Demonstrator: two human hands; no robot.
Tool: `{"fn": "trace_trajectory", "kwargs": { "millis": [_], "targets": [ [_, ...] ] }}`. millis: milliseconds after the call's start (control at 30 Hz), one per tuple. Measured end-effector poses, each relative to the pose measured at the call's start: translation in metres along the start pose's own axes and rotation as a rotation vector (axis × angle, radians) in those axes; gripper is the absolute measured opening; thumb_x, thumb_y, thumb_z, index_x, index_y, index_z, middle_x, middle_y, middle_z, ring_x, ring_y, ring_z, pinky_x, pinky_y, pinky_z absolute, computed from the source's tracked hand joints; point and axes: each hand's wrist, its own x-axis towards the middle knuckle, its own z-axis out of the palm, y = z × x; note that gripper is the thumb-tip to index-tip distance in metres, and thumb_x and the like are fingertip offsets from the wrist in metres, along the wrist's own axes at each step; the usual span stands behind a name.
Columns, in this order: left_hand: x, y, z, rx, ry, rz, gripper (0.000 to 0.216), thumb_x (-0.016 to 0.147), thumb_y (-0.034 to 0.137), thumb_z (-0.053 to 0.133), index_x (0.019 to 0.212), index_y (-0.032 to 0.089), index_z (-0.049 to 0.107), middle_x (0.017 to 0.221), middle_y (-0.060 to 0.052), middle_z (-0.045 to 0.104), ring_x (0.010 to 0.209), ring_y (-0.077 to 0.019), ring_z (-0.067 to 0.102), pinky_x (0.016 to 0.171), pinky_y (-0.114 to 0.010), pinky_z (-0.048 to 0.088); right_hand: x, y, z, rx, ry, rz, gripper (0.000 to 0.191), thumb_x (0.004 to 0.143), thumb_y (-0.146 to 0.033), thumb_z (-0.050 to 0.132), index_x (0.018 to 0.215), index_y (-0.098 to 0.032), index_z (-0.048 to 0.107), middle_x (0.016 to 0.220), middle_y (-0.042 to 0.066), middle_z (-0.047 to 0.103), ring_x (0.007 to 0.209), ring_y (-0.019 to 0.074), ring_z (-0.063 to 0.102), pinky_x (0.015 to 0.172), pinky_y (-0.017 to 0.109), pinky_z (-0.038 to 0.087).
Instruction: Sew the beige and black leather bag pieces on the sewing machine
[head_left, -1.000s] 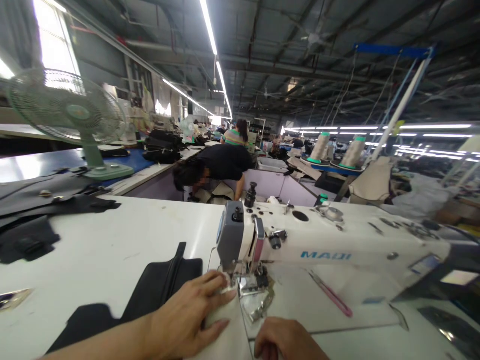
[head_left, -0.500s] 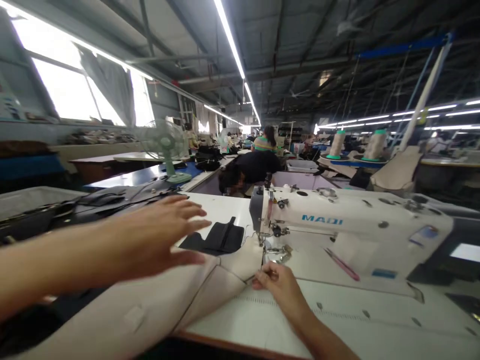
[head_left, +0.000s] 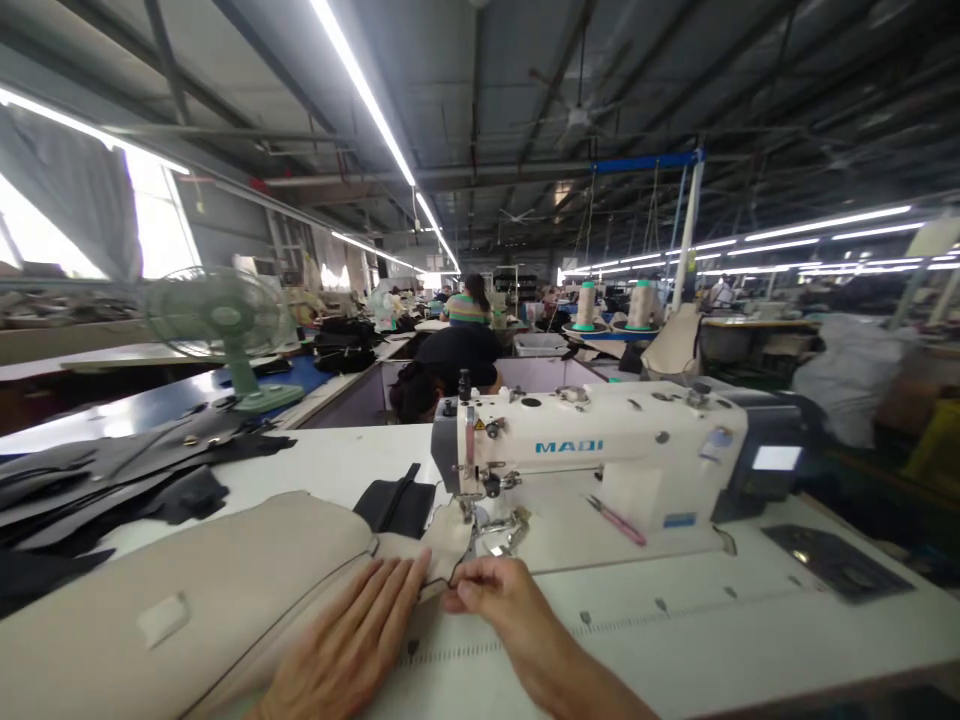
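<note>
Working at white table (head_left: 712, 620), over beige cloth (head_left: 225, 580) spread leftward, its tip by sewing machine (head_left: 600, 445). Pressing cloth flat with left hand (head_left: 352, 640), fingers straight. Pinching cloth edge with right hand (head_left: 499, 595), fingertips closed. Probably aligning seam; needing straight, flat feed.

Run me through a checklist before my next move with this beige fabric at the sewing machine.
1. The left hand lies flat on the beige fabric: ok.
2. The right hand pinches the fabric's edge: ok.
3. The fabric corner sits under the presser foot: cannot tell.
4. Both hands stop short of the presser foot: ok.
5. The pink tool lies apart from the fabric, by the sewing machine: ok.
6. The black piece is clear of the fabric: cannot tell.
</note>
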Motion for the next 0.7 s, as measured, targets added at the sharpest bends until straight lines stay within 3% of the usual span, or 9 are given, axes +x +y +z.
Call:
{"fn": "trace_trajectory", "kwargs": {
  "millis": [100,133,233,300,367,500,567,700],
  "targets": [
    [0.017,-0.018,-0.008,0.017,-0.078,0.142,0.049,0.096,0.008,0.035,0.145,0.013,0.035,0.119,-0.004,0.066,0.107,-0.0169,0.059,0.105,-0.031,0.036,0.004,-0.008,-0.002,-0.344,0.018,-0.234,0.016,0.081,-0.024,0.07,0.092,-0.013,0.066,0.094,0.009,0.066,0.082,0.0245,0.068,0.08,0.038,0.054],
    [0.023,-0.024,-0.009,0.029,-0.123,0.198,0.049,0.095,0.006,0.036,0.144,0.012,0.037,0.114,-0.005,0.067,0.102,-0.018,0.061,0.099,-0.032,0.041,0.007,-0.009,-0.003,-0.561,0.048,-0.373,0.018,0.079,-0.016,0.072,0.096,-0.015,0.066,0.101,0.008,0.064,0.088,0.0254,0.066,0.082,0.039,0.053],
    [0.039,-0.037,-0.009,0.053,-0.23,0.329,0.05,0.09,-0.001,0.038,0.139,0.005,0.041,0.102,-0.008,0.069,0.089,-0.0215,0.065,0.082,-0.034,0.051,0.019,-0.01,-0.005,-1.102,0.074,-0.796,0.05,0.07,-0.002,0.08,0.114,-0.017,0.061,0.114,0.008,0.062,0.107,0.0271,0.057,0.095,0.04,0.047],
    [0.042,-0.042,-0.006,0.037,-0.216,0.345,0.045,0.089,-0.003,0.035,0.132,0.004,0.048,0.101,-0.009,0.069,0.087,-0.0218,0.066,0.078,-0.034,0.052,0.03,-0.008,-0.006,-1.219,0.012,-0.942,0.041,0.077,-0.002,0.076,0.112,-0.015,0.061,0.107,0.007,0.065,0.101,0.0238,0.059,0.092,0.035,0.048],
    [0.039,-0.043,-0.001,-0.009,-0.109,0.324,0.038,0.093,0.0,0.034,0.125,0.006,0.053,0.111,-0.01,0.068,0.095,-0.0217,0.065,0.085,-0.034,0.049,0.041,-0.007,-0.006,-1.247,-0.016,-0.988,0.021,0.084,-0.004,0.069,0.1,-0.015,0.063,0.092,0.004,0.066,0.088,0.0207,0.061,0.082,0.031,0.051],
    [0.028,-0.035,0.009,-0.155,0.093,0.078,0.034,0.1,0.014,0.039,0.133,0.013,0.049,0.131,-0.008,0.06,0.123,-0.0235,0.052,0.11,-0.038,0.033,0.051,-0.008,-0.005,-1.241,-0.034,-1.029,0.006,0.092,-0.01,0.061,0.095,-0.014,0.063,0.087,0.005,0.066,0.081,0.0195,0.062,0.076,0.028,0.051],
    [0.024,-0.031,0.011,-0.183,0.104,-0.001,0.04,0.099,0.014,0.038,0.138,0.017,0.044,0.128,-0.006,0.062,0.125,-0.0218,0.051,0.114,-0.037,0.028,0.049,-0.008,-0.005,-1.235,-0.055,-1.036,0.009,0.096,-0.013,0.054,0.097,-0.013,0.064,0.09,0.006,0.067,0.082,0.0194,0.063,0.078,0.028,0.052],
    [0.015,-0.019,0.012,-0.159,0.041,0.125,0.045,0.094,0.008,0.04,0.137,0.02,0.046,0.114,-0.003,0.068,0.108,-0.0172,0.061,0.108,-0.031,0.035,0.038,-0.001,-0.012,-1.272,-0.155,-1.027,0.019,0.1,-0.015,0.046,0.101,-0.009,0.064,0.095,0.01,0.069,0.089,0.02,0.064,0.089,0.03,0.052]
  ]
}}
